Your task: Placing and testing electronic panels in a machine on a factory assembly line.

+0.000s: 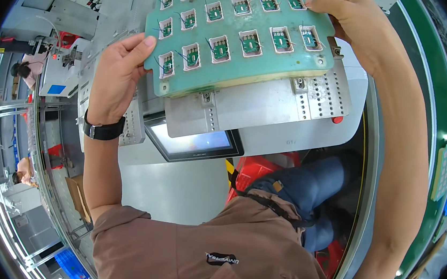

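Observation:
A thick, pale green fixture tray [202,77] spans the space between my two hands. Its rectangular pockets each hold a small green circuit board [220,50], with thin dark wires sticking out. My left hand [118,70] grips the tray's left edge, the thumb lying on top. At the far right corner, my right hand [348,17] pinches the edge with thumb and fingers; part of those fingers is hidden. Below the tray's near edge is a perforated metal plate [253,113] with small clamps, and whether the tray touches it I cannot tell.
A machine touchscreen [196,143] sits below the metal plate. A red button [337,120] shows at the plate's right. Near my legs is a red stool [255,169]. A green bench [431,46] runs along the right, carrying another green tray [442,171]. Other people work far left.

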A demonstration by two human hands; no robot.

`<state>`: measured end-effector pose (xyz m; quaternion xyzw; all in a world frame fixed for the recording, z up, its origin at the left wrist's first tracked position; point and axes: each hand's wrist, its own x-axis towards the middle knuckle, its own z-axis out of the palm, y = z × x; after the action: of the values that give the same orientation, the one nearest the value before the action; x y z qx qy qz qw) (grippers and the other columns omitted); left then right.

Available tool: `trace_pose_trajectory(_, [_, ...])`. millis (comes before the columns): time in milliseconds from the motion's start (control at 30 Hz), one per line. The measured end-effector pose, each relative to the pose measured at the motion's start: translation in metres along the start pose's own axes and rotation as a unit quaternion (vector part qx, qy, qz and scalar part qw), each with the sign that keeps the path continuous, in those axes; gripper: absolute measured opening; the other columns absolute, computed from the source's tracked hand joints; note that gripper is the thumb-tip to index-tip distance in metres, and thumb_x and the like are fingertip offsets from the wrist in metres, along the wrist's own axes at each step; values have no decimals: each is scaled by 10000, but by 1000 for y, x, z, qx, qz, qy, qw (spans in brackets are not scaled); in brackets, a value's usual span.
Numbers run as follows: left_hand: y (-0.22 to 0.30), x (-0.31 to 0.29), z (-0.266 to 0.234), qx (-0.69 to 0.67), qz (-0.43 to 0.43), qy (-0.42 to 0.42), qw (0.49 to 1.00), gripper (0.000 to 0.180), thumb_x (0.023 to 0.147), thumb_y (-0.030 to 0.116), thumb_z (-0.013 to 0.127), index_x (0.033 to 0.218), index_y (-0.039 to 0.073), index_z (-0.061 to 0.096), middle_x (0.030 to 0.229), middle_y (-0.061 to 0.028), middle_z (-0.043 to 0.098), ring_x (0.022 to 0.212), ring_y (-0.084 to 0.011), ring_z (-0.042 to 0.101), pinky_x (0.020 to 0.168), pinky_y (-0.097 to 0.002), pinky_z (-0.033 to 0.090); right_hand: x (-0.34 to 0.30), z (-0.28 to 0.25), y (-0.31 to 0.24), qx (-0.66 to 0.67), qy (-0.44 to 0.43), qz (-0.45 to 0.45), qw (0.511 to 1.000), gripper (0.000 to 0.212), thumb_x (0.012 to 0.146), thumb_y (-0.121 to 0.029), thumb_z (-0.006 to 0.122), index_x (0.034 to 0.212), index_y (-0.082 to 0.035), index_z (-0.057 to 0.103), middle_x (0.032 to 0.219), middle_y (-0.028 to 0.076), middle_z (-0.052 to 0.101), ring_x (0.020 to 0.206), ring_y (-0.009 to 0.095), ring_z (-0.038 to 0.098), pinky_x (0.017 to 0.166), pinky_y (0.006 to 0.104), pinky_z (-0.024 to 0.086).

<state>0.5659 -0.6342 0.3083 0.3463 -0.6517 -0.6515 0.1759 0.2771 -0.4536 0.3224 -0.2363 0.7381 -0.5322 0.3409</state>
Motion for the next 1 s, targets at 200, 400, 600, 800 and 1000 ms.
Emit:
trace_pose_trajectory(200, [2, -2, 12, 3, 9, 11, 1000, 319, 996, 206, 615, 1201, -38, 602, 1037, -48, 703, 876, -65, 639, 794, -231, 489, 2, -3, 1, -22, 24, -2, 999, 217, 835, -74, 692, 954, 107, 707, 861, 137, 699, 782, 197, 629, 746, 311, 478])
trace_pose_trajectory(400, [-7, -2, 19, 58, 13, 68, 996, 337, 972, 242, 651, 1156, -39, 659, 943, -31, 699, 774, -71, 596, 713, -238, 475, 7, -5, 12, -4, -6, 1, 1000, 251, 837, -79, 691, 1005, 107, 709, 896, 157, 714, 827, 210, 657, 826, 312, 492])
trace_pose_trajectory(600, [4, -1, 25, 140, 10, 49, 989, 351, 969, 268, 651, 1119, -49, 668, 812, 4, 666, 618, -54, 518, 571, -210, 427, -5, -5, 18, -152, 31, -125, 980, 403, 869, -294, 689, 1113, 26, 716, 958, 152, 723, 910, 218, 656, 912, 323, 457])
trace_pose_trajectory(800, [2, -7, 17, 173, 4, 40, 984, 339, 974, 282, 637, 1086, -37, 672, 768, 16, 658, 613, -44, 511, 552, -218, 419, -1, -5, 24, -167, 48, -62, 983, 452, 855, -314, 696, 1134, 43, 699, 996, 173, 709, 959, 228, 642, 914, 332, 457])
trace_pose_trajectory(1000, [18, -9, 46, 224, 26, 72, 972, 320, 967, 258, 639, 1039, -53, 661, 744, -8, 659, 656, -69, 553, 578, -258, 457, -21, -14, 21, -131, 36, -77, 988, 466, 887, -322, 670, 1176, 43, 678, 1056, 170, 697, 1000, 240, 643, 928, 344, 478])
